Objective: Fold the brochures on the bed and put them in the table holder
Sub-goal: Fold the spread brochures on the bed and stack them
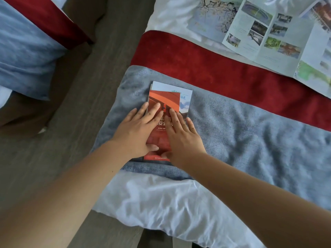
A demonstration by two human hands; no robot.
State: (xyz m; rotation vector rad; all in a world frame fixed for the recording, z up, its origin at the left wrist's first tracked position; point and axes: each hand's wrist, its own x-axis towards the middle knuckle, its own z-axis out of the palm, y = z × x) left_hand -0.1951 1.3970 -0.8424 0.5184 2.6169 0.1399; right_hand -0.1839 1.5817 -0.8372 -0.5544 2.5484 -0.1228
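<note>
A folded red brochure (163, 99) lies on the grey bed runner (250, 133), stacked on a folded light-blue brochure (184, 94) whose top and right edges stick out. My left hand (138, 129) presses flat on the red brochure's left side with straight fingers. My right hand (182, 133) presses flat on its right side. An unfolded brochure with photos (265, 38) lies spread on the white sheet at the top right, partly over an open map sheet (213, 17). No table holder is in view.
A red band (223, 72) runs across the bed above the grey runner. White bedding (161, 199) hangs at the near edge. A second bed with blue and red covers (26, 51) stands at the left, across a strip of dark floor (75, 108).
</note>
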